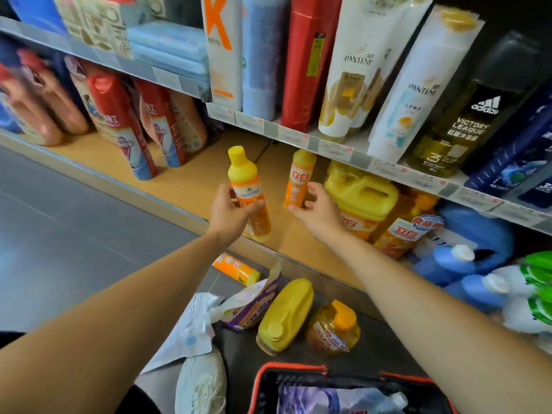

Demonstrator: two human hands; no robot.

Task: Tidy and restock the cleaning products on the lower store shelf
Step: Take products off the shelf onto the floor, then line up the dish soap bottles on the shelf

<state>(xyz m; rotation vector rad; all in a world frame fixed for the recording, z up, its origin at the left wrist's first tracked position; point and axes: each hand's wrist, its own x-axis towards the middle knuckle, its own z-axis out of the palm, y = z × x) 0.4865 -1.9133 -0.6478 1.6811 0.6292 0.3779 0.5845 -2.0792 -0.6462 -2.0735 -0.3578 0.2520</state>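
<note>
My left hand (pixel 230 212) grips a slim orange bottle with a yellow cap (pixel 243 177), held tilted over the front of the lower shelf (pixel 191 186). My right hand (pixel 316 209) holds a second slim orange bottle (pixel 300 177), which stands upright on the shelf board beside a big yellow jug (pixel 363 192). To the right of the jug stands an orange refill bottle (pixel 409 231). On the floor below lie a third slim orange bottle (pixel 236 268), a yellow jug on its side (pixel 283 316), a round amber bottle (pixel 334 327) and a purple refill pouch (pixel 252 303).
Red and peach detergent bottles (pixel 119 115) fill the shelf's left part; blue bottles (pixel 460 264) and green-capped ones (pixel 537 282) crowd the right. The upper shelf (pixel 298 135) carries shampoo. A red-rimmed basket (pixel 298 372) with a pouch sits near my shoe (pixel 200 383).
</note>
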